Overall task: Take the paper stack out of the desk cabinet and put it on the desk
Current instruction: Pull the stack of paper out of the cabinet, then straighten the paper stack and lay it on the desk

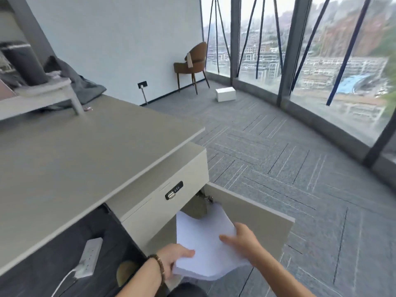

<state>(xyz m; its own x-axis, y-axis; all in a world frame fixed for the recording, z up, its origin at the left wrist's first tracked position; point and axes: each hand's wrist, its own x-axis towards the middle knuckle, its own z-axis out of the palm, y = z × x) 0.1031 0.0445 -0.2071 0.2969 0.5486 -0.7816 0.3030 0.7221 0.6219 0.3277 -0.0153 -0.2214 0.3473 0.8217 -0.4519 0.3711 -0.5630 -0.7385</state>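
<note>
A white paper stack (204,243) hangs in front of the open desk cabinet (192,209), below the desk's edge, bent slightly in the middle. My left hand (173,259) grips its near left corner, thumb on top. My right hand (242,240) holds its right edge. The cabinet door (255,213) stands swung open to the right, behind the papers. The grey desk top (85,151) spreads above and to the left. The cabinet's inside is mostly hidden by the stack.
A drawer with a combination lock (174,190) sits above the cabinet. A white power strip (89,258) lies on the floor under the desk. A monitor riser (42,93) stands at the desk's far left. A brown chair (191,63) and a white box (225,94) stand by the window.
</note>
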